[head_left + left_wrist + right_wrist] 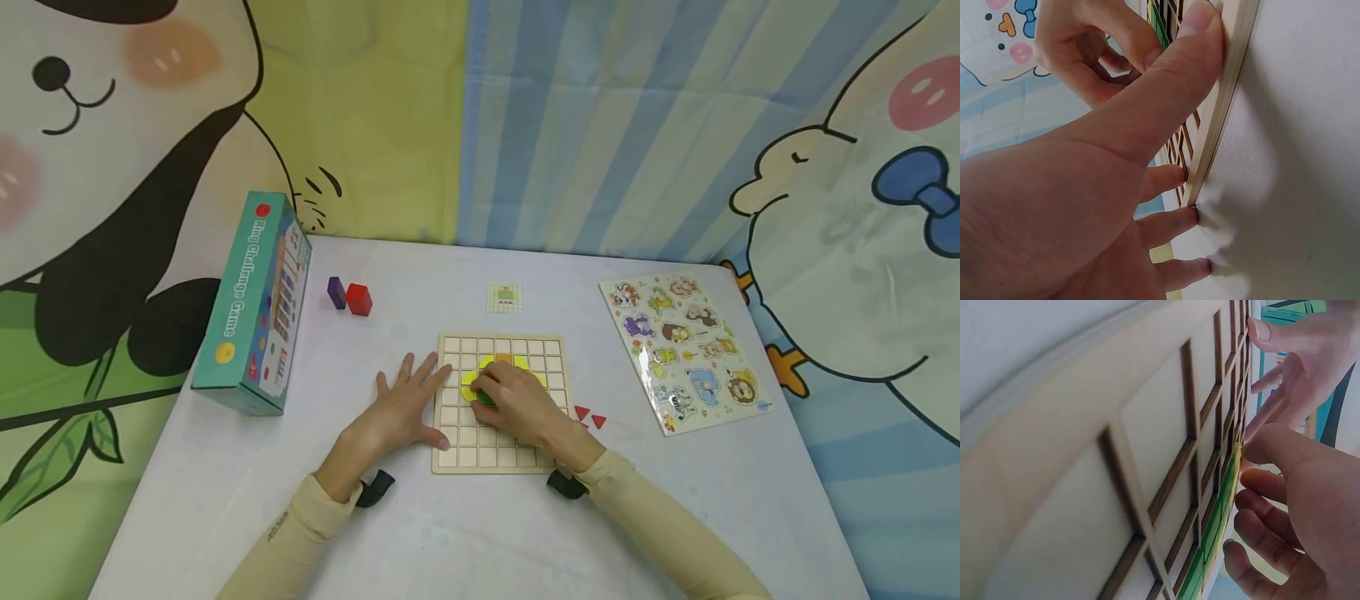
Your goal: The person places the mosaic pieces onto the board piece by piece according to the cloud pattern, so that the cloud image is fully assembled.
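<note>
A square wooden grid board (459, 457) lies on the white table, with yellow pieces (521, 362), an orange piece (504, 358) and green pieces (1215, 534) in its cells. My left hand (405, 408) is spread at the board's left side, its thumb (1175, 81) resting on the wooden rim. Over the middle of the board, my right hand (519, 404) has curled fingers. Its thumb and forefinger pinch a small yellow piece (1237, 451) at the end of the green row. The right hand covers part of the pieces in the head view.
Red triangles (597, 421) lie right of the board. Beyond it is a small pattern card (505, 297). A red block (358, 300) and a purple block (336, 292) stand near a green game box (247, 304) at left. An animal puzzle board (686, 350) lies at right.
</note>
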Demonstrator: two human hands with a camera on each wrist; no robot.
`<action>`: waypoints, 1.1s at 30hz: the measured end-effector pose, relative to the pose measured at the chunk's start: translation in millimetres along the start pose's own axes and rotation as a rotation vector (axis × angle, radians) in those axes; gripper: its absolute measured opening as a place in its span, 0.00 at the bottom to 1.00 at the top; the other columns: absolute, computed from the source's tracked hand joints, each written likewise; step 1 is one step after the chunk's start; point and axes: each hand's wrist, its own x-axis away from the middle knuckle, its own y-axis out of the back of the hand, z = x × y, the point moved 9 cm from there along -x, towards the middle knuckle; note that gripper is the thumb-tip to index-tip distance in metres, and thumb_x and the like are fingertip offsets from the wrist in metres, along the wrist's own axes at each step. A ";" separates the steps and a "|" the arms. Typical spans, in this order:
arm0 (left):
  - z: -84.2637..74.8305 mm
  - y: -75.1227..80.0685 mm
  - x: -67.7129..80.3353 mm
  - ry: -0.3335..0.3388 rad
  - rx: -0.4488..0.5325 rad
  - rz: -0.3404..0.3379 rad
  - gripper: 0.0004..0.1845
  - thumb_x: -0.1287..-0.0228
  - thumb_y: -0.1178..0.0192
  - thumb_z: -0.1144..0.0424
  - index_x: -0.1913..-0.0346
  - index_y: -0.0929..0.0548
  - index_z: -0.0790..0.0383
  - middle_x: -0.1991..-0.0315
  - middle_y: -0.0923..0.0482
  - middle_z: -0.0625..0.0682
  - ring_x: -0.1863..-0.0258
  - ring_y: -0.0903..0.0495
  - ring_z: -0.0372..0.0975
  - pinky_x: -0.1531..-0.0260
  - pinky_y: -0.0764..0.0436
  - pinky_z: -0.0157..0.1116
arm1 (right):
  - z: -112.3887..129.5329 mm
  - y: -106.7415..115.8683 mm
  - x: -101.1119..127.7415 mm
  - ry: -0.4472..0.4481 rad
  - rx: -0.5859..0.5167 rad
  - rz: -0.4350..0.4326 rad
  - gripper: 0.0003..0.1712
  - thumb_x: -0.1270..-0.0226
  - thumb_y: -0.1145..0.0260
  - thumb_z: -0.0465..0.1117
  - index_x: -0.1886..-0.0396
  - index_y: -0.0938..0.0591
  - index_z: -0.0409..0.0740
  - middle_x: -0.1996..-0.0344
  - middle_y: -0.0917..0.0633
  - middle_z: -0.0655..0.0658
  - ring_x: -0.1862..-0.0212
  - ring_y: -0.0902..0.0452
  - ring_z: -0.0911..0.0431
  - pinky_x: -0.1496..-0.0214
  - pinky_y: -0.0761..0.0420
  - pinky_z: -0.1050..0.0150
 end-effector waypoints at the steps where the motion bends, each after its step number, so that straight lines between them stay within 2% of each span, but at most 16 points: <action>1: 0.1 0.0 -0.1 0.000 0.000 0.000 0.63 0.58 0.18 0.47 0.20 0.43 0.56 0.17 0.57 0.60 0.20 0.64 0.65 0.35 0.60 0.79 | -0.7 1.1 0.2 -0.003 -0.006 -0.002 0.12 0.38 0.25 0.44 0.58 0.11 0.44 0.61 0.15 0.50 0.59 0.19 0.58 0.55 0.16 0.65; 9: 0.8 -1.9 -0.8 -0.003 0.001 -0.001 0.64 0.59 0.17 0.47 0.19 0.43 0.56 0.17 0.57 0.60 0.20 0.64 0.65 0.35 0.60 0.79 | -17.8 20.1 9.2 -0.053 -0.015 -0.043 0.10 0.39 0.25 0.42 0.59 0.11 0.45 0.62 0.16 0.50 0.62 0.21 0.58 0.60 0.18 0.64; 15: 1.1 -2.7 -1.5 0.001 0.018 -0.003 0.65 0.61 0.17 0.48 0.19 0.43 0.55 0.17 0.58 0.59 0.19 0.66 0.64 0.35 0.63 0.79 | -44.9 38.9 25.5 -0.123 0.021 -0.043 0.11 0.38 0.26 0.42 0.57 0.11 0.42 0.62 0.15 0.47 0.62 0.20 0.56 0.63 0.17 0.62; 24: 4.3 -2.5 -1.5 0.009 0.013 -0.005 0.65 0.60 0.17 0.48 0.19 0.44 0.55 0.17 0.59 0.59 0.19 0.67 0.64 0.35 0.63 0.79 | -89.3 70.5 70.0 -0.253 0.048 -0.078 0.15 0.41 0.23 0.42 0.56 0.12 0.41 0.59 0.15 0.44 0.57 0.17 0.51 0.61 0.15 0.57; 33: 4.0 -3.1 -2.6 0.004 0.023 0.004 0.65 0.59 0.17 0.48 0.19 0.45 0.54 0.17 0.60 0.60 0.19 0.68 0.64 0.35 0.64 0.78 | -101.4 78.7 118.2 -0.303 0.091 -0.093 0.14 0.44 0.21 0.42 0.61 0.12 0.39 0.63 0.15 0.44 0.62 0.17 0.52 0.66 0.15 0.58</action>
